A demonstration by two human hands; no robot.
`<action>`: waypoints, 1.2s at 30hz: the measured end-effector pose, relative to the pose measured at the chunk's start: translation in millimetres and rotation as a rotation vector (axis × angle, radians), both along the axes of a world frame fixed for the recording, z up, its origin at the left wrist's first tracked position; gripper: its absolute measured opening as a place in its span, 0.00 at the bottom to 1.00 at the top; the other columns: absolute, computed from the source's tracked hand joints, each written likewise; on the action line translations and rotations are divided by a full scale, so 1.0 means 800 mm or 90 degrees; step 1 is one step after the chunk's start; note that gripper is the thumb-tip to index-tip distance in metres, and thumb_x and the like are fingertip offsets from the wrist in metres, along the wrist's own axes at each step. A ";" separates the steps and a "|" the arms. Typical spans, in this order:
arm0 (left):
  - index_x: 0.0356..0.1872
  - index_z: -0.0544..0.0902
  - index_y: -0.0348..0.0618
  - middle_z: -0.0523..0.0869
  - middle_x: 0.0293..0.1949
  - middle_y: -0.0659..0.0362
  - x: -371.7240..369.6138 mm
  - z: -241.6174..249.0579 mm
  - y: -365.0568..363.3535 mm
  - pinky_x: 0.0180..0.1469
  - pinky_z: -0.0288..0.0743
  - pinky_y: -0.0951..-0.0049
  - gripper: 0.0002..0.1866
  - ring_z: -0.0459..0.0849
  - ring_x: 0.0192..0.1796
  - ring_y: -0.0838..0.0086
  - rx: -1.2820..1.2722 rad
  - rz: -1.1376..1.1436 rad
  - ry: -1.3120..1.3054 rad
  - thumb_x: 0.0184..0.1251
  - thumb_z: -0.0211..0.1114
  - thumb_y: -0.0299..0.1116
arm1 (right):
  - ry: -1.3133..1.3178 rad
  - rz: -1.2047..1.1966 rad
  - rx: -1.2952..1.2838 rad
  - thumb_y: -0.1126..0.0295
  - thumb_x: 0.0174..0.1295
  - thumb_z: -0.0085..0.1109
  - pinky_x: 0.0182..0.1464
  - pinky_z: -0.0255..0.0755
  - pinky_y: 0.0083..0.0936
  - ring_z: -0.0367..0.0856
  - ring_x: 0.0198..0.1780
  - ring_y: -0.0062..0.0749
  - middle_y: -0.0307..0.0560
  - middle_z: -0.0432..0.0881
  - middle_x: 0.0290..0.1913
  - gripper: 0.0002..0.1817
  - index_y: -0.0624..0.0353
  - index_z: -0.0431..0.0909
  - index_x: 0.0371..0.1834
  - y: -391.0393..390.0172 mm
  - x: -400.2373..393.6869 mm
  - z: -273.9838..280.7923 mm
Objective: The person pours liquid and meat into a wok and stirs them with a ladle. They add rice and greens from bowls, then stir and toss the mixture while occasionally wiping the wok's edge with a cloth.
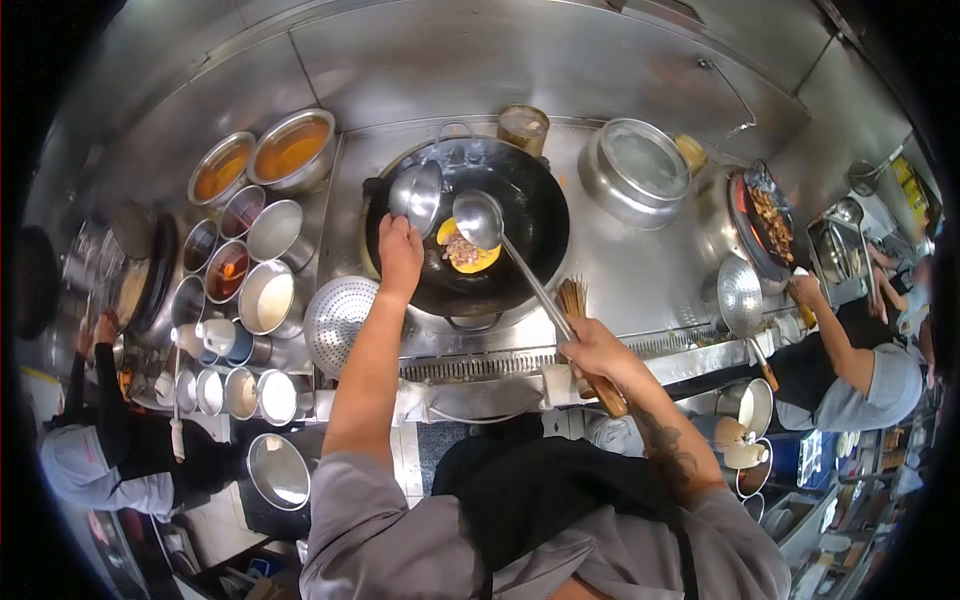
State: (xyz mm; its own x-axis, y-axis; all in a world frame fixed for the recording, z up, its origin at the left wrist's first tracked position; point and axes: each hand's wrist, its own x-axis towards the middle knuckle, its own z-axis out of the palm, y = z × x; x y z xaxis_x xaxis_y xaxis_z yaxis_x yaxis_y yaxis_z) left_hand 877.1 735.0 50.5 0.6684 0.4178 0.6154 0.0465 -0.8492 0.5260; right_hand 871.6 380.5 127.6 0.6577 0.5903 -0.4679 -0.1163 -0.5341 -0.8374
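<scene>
My left hand (401,250) grips the rim of a small metal bowl (416,192), which is tilted over the left side of a large black wok (540,225). The fingers of my right hand (597,352) wrap round the wooden-ended handle of a ladle (478,219). The ladle's bowl hangs over the middle of the wok, close to the metal bowl. Below it in the wok lies yellow, egg-like food with pinkish chopped pieces (466,255); the ladle hides part of it. Beside my right hand is a bamboo brush (573,298).
A perforated strainer (343,325) lies left of the wok. Several metal containers of liquids and seasonings, including a pan of orange liquid (292,148), stand further left. A lidded pot (636,170) is at right. Co-workers work on the left (100,450) and right (850,370).
</scene>
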 end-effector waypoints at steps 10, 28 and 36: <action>0.27 0.70 0.38 0.78 0.29 0.55 -0.121 0.046 -0.003 0.34 0.82 0.74 0.09 0.83 0.30 0.72 -0.771 -0.007 -0.206 0.66 0.59 0.26 | -0.472 0.228 -0.273 0.74 0.52 0.53 0.45 0.73 0.49 0.80 0.42 0.60 0.68 0.80 0.37 0.23 0.68 0.66 0.54 0.028 0.003 -0.039; 0.40 0.71 0.41 0.80 0.37 0.58 -0.552 0.000 -0.194 0.47 0.79 0.64 0.05 0.83 0.40 0.65 -0.903 0.391 -0.556 0.68 0.59 0.28 | -0.412 0.264 -0.090 0.74 0.53 0.53 0.49 0.72 0.43 0.80 0.45 0.57 0.67 0.80 0.40 0.21 0.64 0.71 0.53 -0.009 0.085 -0.071; 0.48 0.72 0.37 0.79 0.43 0.52 -0.740 -0.018 -0.362 0.49 0.80 0.60 0.11 0.81 0.45 0.60 -0.800 0.598 -0.727 0.66 0.58 0.23 | -0.454 0.348 -0.113 0.72 0.53 0.56 0.46 0.73 0.42 0.80 0.44 0.55 0.63 0.81 0.40 0.21 0.64 0.73 0.52 -0.019 0.080 -0.061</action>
